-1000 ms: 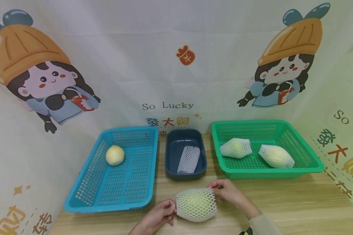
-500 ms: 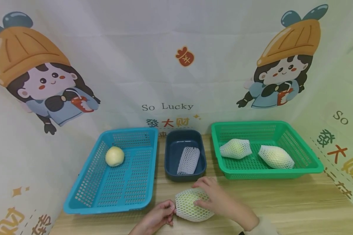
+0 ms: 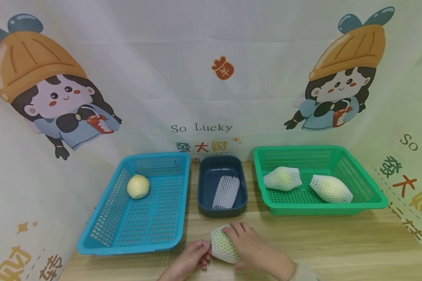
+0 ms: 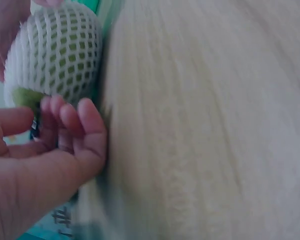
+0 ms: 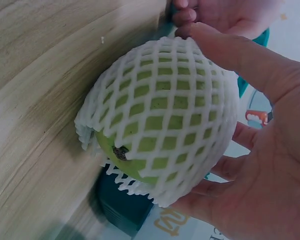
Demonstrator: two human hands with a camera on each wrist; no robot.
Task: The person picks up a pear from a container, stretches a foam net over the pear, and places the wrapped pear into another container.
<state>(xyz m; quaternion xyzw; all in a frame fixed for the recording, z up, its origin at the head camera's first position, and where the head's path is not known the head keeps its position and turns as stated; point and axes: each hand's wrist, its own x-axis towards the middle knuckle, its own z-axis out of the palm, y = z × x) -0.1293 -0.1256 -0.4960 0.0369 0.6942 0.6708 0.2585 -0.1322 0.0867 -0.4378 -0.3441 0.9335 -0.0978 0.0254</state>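
Observation:
A green pear (image 5: pixel 155 125) in a white foam net lies between both hands at the front of the table. My right hand (image 3: pixel 249 246) grips it from the right, thumb on one side and fingers round the other. In the right wrist view, the pear's dark blossom end shows bare at the net's opening. My left hand (image 4: pixel 45 155) pinches the dark stem (image 4: pixel 36 122) at the pear's left end, where some bare green skin shows. The net (image 3: pixel 225 248) covers most of the fruit, and the right hand hides its right end in the head view.
A blue basket (image 3: pixel 133 246) at left holds a bare yellowish pear (image 3: pixel 138 186). The dark blue bin (image 3: pixel 222 212) in the middle contains a foam net (image 3: pixel 226 191). Two netted fruits (image 3: pixel 283 178) lie in the green basket (image 3: pixel 327 205) at right. A printed curtain (image 3: pixel 154 70) hangs behind.
My right hand has let go of the net's right edge and moved over the pear, closing round it. The net's right end now sits closer against the fruit. The left hand has stayed put.

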